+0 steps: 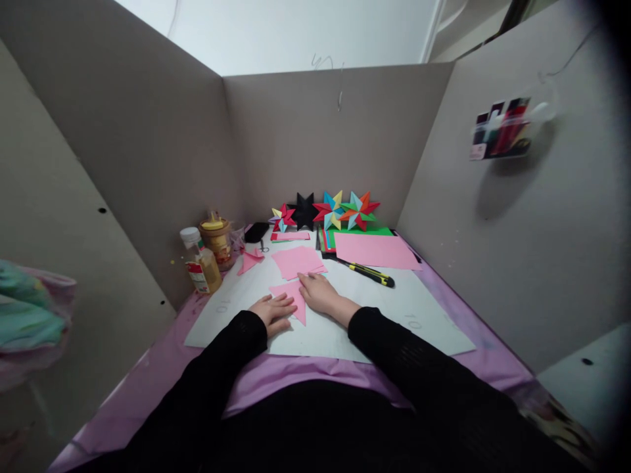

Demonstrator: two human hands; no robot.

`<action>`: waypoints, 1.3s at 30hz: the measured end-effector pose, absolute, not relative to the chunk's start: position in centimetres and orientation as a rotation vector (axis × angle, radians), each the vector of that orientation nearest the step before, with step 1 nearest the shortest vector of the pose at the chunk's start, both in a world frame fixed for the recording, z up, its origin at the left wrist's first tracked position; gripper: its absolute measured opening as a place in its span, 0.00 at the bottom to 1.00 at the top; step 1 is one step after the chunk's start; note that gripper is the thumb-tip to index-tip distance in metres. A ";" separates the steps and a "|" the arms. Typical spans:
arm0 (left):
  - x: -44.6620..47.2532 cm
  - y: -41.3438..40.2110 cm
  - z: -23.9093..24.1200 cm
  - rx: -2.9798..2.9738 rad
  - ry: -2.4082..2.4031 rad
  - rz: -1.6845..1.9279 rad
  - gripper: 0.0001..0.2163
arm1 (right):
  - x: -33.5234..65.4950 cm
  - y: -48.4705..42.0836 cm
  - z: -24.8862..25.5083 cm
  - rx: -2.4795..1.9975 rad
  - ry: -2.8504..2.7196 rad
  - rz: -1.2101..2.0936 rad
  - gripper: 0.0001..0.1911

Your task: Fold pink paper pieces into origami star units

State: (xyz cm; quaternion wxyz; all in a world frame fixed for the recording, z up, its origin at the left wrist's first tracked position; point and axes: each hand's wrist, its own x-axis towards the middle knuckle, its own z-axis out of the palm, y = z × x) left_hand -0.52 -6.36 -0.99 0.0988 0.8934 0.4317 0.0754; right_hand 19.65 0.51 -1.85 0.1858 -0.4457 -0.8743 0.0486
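A folded pink paper (pixel 300 309) with a triangular outline lies on the white sheet in front of me, one point towards me. My left hand (pixel 273 311) rests flat over its left part, fingers spread. My right hand (pixel 321 293) is on its right edge, fingers stretched forward and pressing down; the thumb side is partly hidden. Just beyond the hands are several square pink papers (pixel 297 261) in a loose pile. A smaller folded pink piece (pixel 251 261) sits to the left of them, with small scissors (pixel 263 246) behind it.
A yellow-black utility knife (pixel 372 273) lies right of the pile, near a large pink sheet (pixel 377 251). Folded paper stars (pixel 332 211) stand against the back panel. A glue bottle (pixel 202 263) and a brown jar (pixel 217 242) stand at left. Grey panels enclose three sides.
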 end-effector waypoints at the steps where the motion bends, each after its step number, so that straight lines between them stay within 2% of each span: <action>1: -0.6 -6.3 -1.0 2.633 1.307 0.248 0.22 | 19.5 0.5 -1.8 -1.271 -2.420 0.133 0.24; 5: -1.1 -6.0 -1.2 2.614 1.423 0.524 0.18 | 20.2 -0.1 -1.7 -1.195 -2.208 0.173 0.22; 8: -1.3 -5.9 -1.3 2.625 1.328 0.703 0.14 | 21.3 -0.5 -1.8 -1.160 -2.084 0.300 0.20; 18: -1.3 -5.3 -2.2 2.709 1.103 0.893 0.10 | 20.0 -1.8 -2.0 -0.877 -1.891 0.999 0.19; 20: -1.4 -5.2 -2.4 2.720 1.087 0.917 0.09 | 19.8 -1.9 -2.1 -0.880 -1.844 0.991 0.19; 24: -1.4 -5.3 -2.4 2.725 1.059 0.971 0.08 | 19.9 -1.9 -2.2 -1.046 -1.791 0.675 0.17; 26: -1.3 -5.4 -2.4 2.721 1.053 0.982 0.08 | 19.9 -2.0 -2.2 -1.096 -1.759 0.627 0.16; 34: -1.3 -5.5 -2.4 2.733 1.119 0.895 0.09 | 19.3 -2.2 -2.1 -0.966 -1.418 1.360 0.19; 39: -1.3 -5.5 -2.4 2.717 1.090 0.912 0.08 | 19.0 -3.0 -1.5 -0.828 -1.560 1.443 0.27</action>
